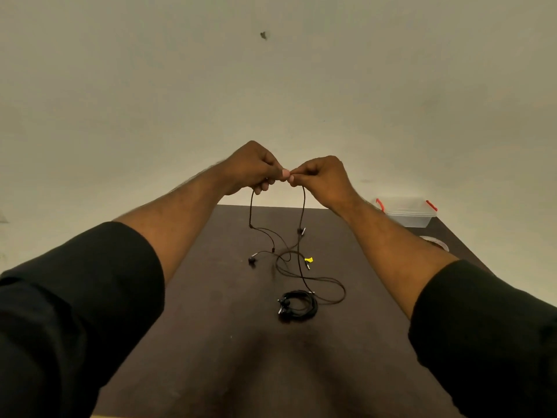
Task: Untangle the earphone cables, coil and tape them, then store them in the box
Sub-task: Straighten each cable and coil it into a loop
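A black earphone cable (302, 212) hangs in two strands from my raised hands down to the dark table (211, 312). My left hand (253, 168) grips one strand in curled fingers. My right hand (321, 175) pinches the other strand; the fingertips of both hands meet. Its loose end lies in loops on the table, with an earbud (252, 260) at the left and a yellow tag (308, 260) near the plug. A second black earphone set (298, 306) lies coiled on the table in front of the loops.
A clear plastic box (407, 211) with red latches stands at the table's far right corner. A roll of tape (435, 242) lies just in front of it, partly hidden by my right forearm. A pale wall rises behind the table.
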